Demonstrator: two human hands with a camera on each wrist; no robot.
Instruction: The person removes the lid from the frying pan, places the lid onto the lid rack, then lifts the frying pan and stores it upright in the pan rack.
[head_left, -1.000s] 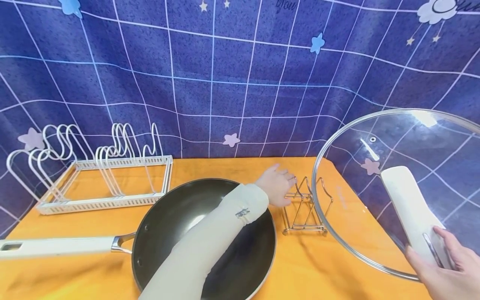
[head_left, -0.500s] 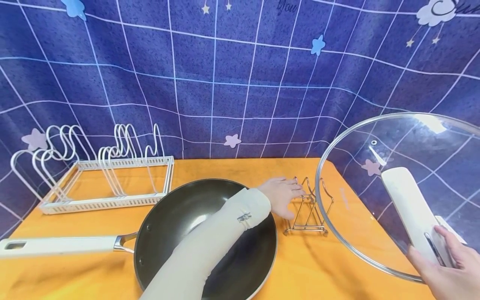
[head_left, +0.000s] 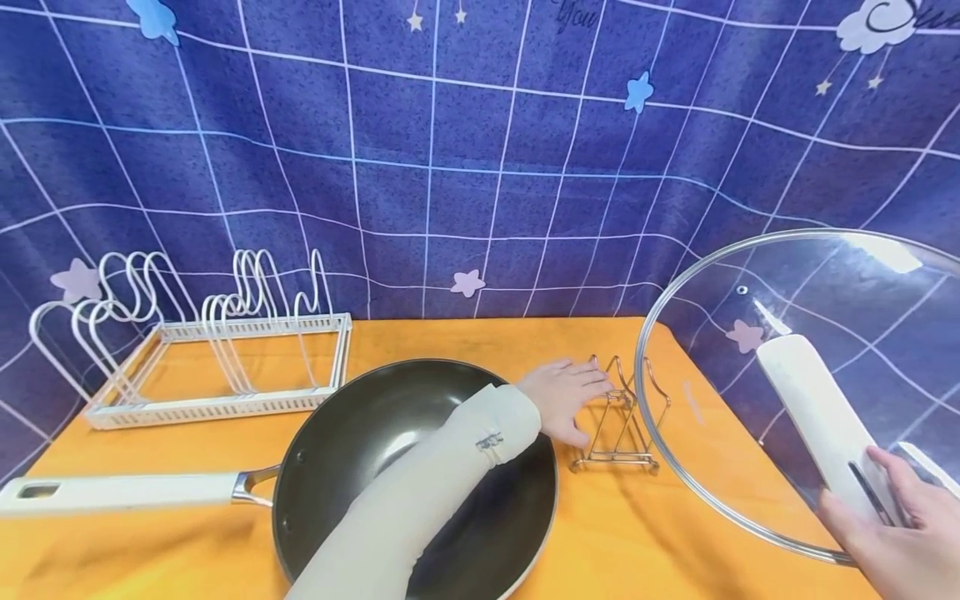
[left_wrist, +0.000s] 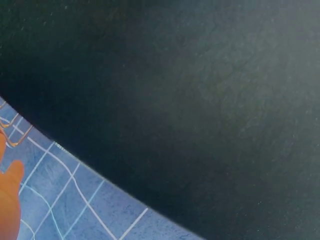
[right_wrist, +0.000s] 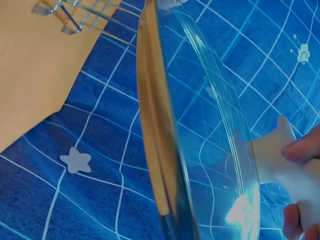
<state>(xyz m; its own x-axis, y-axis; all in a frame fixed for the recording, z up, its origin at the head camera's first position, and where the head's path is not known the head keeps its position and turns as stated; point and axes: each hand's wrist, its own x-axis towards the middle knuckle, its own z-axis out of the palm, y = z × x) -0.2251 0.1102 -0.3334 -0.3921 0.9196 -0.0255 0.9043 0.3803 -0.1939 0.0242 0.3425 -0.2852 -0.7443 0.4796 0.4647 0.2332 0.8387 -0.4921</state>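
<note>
My right hand [head_left: 911, 525] grips the white handle [head_left: 813, 408] of a large clear glass lid [head_left: 738, 417], raised and tilted at the right. In the right wrist view the lid [right_wrist: 210, 150] is seen edge-on, with fingers [right_wrist: 305, 145] round its handle. My left hand [head_left: 564, 402] reaches over the wok with fingers extended at the left side of a small metal wire rack [head_left: 617, 457]; whether it touches the wire I cannot tell. Beneath the left sleeve lies a dark wok [head_left: 367, 442], which fills most of the left wrist view, its pale handle [head_left: 127, 492] pointing left.
At the back left stands a white rack [head_left: 225, 404] with curved wire dividers. An orange cloth [head_left: 450, 333] covers the table. Behind it hangs a blue gridded curtain [head_left: 480, 167] with stars, which also runs along the right side.
My left hand has shifted slightly right and down, its fingers now reaching to the small wire rack. The lid, still in my right hand, has moved a little down and right.
</note>
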